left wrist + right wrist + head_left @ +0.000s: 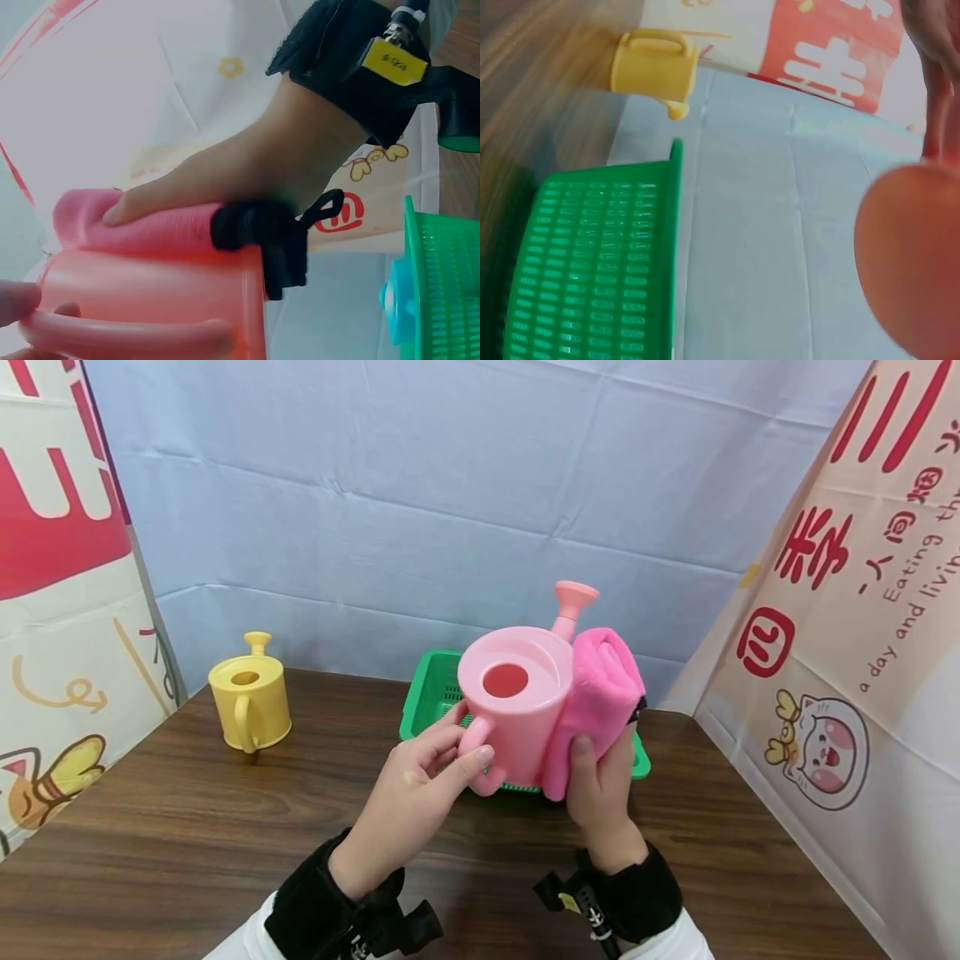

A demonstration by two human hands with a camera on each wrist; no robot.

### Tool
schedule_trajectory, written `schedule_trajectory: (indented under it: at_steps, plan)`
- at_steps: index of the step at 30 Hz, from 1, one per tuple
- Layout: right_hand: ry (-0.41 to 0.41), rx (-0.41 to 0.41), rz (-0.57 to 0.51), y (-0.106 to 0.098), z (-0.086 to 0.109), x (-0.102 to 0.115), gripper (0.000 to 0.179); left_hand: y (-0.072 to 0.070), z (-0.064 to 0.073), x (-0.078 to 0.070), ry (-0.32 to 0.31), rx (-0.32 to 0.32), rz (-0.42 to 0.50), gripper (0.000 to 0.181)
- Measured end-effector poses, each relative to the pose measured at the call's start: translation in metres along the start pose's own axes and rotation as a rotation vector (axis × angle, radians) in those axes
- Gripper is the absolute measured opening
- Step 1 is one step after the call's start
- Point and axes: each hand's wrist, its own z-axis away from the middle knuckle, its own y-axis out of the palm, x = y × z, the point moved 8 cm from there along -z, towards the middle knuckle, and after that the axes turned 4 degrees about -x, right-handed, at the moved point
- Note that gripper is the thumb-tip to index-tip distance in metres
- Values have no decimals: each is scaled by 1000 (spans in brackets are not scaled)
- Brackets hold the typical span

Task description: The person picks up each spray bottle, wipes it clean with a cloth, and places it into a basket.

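My left hand point(423, 777) grips the handle of a pink watering can point(517, 727) and holds it up in front of a green basket point(431, 681). Its round top opening and spout rose face up. On the can's right side, a folded bright pink cloth point(600, 693) lies against the wall, held in my right hand point(607, 785) with the thumb across its front. A black piece with a loop point(324, 208) shows at one end of the cloth point(157, 225) in the left wrist view. Blurred and close, the can point(911, 259) fills the right edge of the right wrist view.
A yellow watering can point(255, 706) stands at the left back of the brown wooden table point(187, 835). Inside the basket wall, a blue object point(401, 300) shows in the left wrist view. A pale cloth backdrop point(450, 510) and printed side sheets point(825, 635) surround the table.
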Motion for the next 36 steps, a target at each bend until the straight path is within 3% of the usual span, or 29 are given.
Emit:
schedule_trajectory:
  at_steps: [3, 7, 16, 20, 24, 28, 32, 36]
  plan:
    - [67, 5, -75, -4, -2, -8, 61, 2, 0, -1, 19, 18, -17, 17]
    - [108, 13, -80, -4, -1, -10, 60, 1, 0, 0, 7, 12, 12, 19]
    - [7, 13, 48, 6, 0, 9, 72, -3, 1, -1, 9, -23, 88, 25]
    - [-135, -7, 207, 14, 2, 27, 77, -3, 1, -3, 30, -29, 129, 26]
    - [-381, 22, 385, 32, 12, 48, 68, -9, 0, -3, 33, -67, 149, 23]
    - [-499, 69, 430, 42, 20, 55, 64, -13, 0, -3, 36, -94, 142, 20]
    - [-390, 1, 318, 31, 15, 48, 64, -11, 1, -3, 55, -84, 121, 18]
    - [-184, -45, 43, 16, 8, 31, 52, -8, 3, -6, 90, -70, 82, 17]
